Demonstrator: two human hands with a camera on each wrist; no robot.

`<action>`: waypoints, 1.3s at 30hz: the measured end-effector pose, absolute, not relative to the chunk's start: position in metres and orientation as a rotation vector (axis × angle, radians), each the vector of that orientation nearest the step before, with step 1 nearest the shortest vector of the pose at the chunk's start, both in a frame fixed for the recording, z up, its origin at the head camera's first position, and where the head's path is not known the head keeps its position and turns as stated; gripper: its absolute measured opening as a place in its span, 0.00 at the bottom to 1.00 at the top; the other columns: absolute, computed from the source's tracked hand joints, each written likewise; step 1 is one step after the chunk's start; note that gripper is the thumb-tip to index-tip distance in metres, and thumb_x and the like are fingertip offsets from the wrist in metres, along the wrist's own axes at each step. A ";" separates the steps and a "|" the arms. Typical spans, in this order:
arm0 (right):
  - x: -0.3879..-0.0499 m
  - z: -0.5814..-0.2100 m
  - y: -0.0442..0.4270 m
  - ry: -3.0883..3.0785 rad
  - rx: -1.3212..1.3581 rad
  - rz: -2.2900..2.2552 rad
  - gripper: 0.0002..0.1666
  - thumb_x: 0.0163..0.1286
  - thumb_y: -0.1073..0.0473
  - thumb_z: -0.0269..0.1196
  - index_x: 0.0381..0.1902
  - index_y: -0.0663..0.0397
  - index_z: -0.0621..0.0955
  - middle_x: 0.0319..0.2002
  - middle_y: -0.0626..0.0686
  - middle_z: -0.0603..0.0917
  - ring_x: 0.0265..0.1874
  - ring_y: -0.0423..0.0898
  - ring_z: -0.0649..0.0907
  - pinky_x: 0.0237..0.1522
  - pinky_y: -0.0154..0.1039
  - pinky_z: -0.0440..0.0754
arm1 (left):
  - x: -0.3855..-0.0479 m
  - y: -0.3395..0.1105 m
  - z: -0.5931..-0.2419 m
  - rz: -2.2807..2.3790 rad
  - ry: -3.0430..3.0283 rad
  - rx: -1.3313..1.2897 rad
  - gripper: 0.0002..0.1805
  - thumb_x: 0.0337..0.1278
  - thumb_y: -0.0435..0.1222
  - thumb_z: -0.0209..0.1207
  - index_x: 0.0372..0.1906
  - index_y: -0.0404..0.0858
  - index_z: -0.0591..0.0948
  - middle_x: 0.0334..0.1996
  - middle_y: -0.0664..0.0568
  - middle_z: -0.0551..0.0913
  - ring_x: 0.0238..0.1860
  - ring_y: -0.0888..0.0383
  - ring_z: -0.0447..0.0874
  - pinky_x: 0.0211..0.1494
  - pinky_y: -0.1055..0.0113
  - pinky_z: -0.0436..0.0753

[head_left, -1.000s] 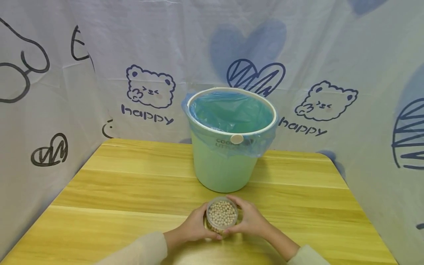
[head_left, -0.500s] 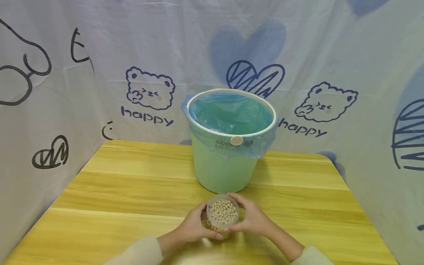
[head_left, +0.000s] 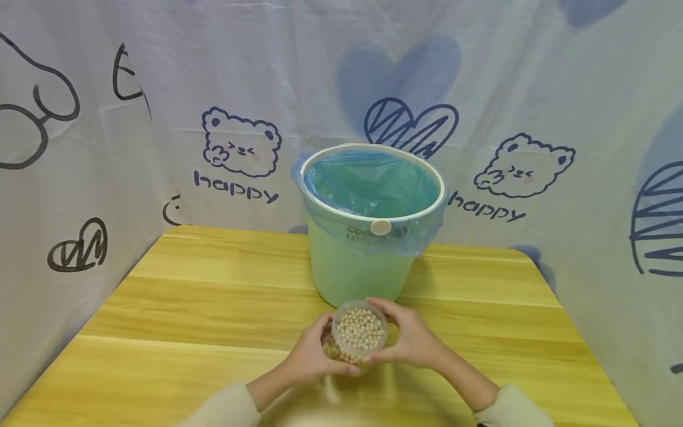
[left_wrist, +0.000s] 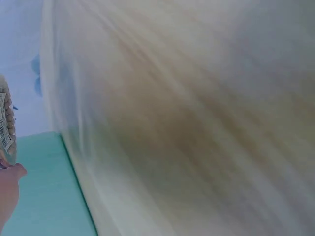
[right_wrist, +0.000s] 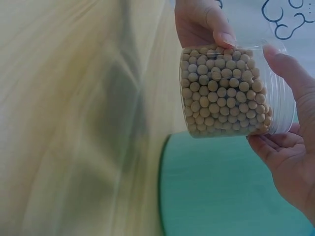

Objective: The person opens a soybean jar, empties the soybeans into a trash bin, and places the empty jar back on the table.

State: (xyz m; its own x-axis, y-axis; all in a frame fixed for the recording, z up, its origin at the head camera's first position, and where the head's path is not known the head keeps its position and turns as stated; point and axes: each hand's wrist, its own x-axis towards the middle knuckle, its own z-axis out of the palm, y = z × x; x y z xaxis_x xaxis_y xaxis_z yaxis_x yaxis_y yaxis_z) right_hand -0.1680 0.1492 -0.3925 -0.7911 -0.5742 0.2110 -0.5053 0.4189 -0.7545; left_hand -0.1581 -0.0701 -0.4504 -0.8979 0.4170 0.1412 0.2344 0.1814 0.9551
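Observation:
Both hands hold a clear plastic jar point(head_left: 360, 330) of small round beige balls, lifted above the table in front of a green bin. My left hand point(head_left: 312, 353) grips the jar's left side, thumb across the front. On the right, nearer the rim, my right hand point(head_left: 408, 338) grips it with spread fingers and thumb. The right wrist view shows the jar point(right_wrist: 224, 93) from the side, with balls filling most of it. Just a strip of the jar point(left_wrist: 6, 120) with a barcode label and part of my left hand point(left_wrist: 7, 191) appear in the left wrist view.
The pale green bin point(head_left: 363, 267) stands upright behind the jar, lined with a blue plastic bag point(head_left: 373, 178) folded over its white rim ring point(head_left: 443, 184). It rests on a yellow wood-grain table point(head_left: 213, 284). Printed white cloth point(head_left: 240, 59) hangs around the back and sides.
Both hands have raised the jar and moved it slightly forward towards the bin. The jar stays in both hands; the bin has not moved.

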 end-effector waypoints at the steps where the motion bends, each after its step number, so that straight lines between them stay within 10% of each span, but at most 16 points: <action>1: -0.168 -0.390 0.149 2.578 -0.993 -1.330 0.53 0.42 0.53 0.76 0.63 0.69 0.65 0.60 0.66 0.72 0.56 0.59 0.76 0.58 0.50 0.76 | -0.159 -0.070 -0.449 1.808 2.309 0.654 0.45 0.29 0.38 0.76 0.59 0.35 0.66 0.56 0.46 0.75 0.59 0.50 0.73 0.67 0.55 0.69; 39: -0.167 -0.345 0.147 2.641 -1.027 -1.216 0.57 0.44 0.53 0.75 0.68 0.64 0.59 0.64 0.62 0.67 0.60 0.58 0.72 0.61 0.56 0.72 | -0.164 -0.062 -0.421 1.935 2.316 0.758 0.48 0.33 0.33 0.73 0.65 0.32 0.62 0.58 0.41 0.72 0.57 0.46 0.73 0.62 0.68 0.75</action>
